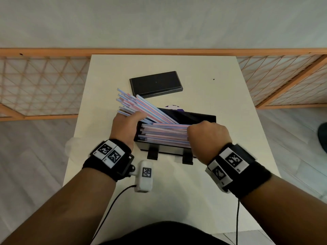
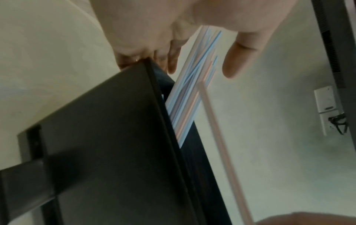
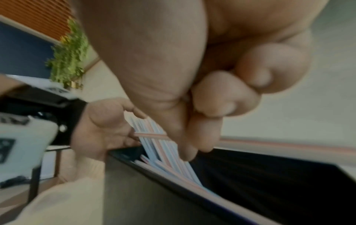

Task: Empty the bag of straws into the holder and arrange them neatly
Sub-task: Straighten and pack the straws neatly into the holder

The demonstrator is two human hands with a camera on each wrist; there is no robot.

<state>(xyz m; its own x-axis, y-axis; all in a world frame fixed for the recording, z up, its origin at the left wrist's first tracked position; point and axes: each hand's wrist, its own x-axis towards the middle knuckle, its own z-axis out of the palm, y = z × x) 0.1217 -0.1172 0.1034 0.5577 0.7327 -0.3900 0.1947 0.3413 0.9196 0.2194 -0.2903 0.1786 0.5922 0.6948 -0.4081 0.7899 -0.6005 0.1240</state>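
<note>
A black holder (image 1: 200, 117) sits mid-table, half full of striped straws (image 1: 164, 133). The left hand (image 1: 123, 126), at its left end, grasps a fanned bundle jutting up beyond that end. The right hand (image 1: 208, 134), at its right end, is curled over the flat-lying straws. Loosening the left hand could scatter the bundle. The bag is hard to make out.

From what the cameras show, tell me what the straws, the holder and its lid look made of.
Straws: thin, white with pink and blue stripes, smooth; paper or plastic, cannot tell.
Holder: black, rigid, flat-walled, dull sheen; probably plastic or painted wood.
Lid: black flat slab with stepped rim; seemingly the same material.
</note>
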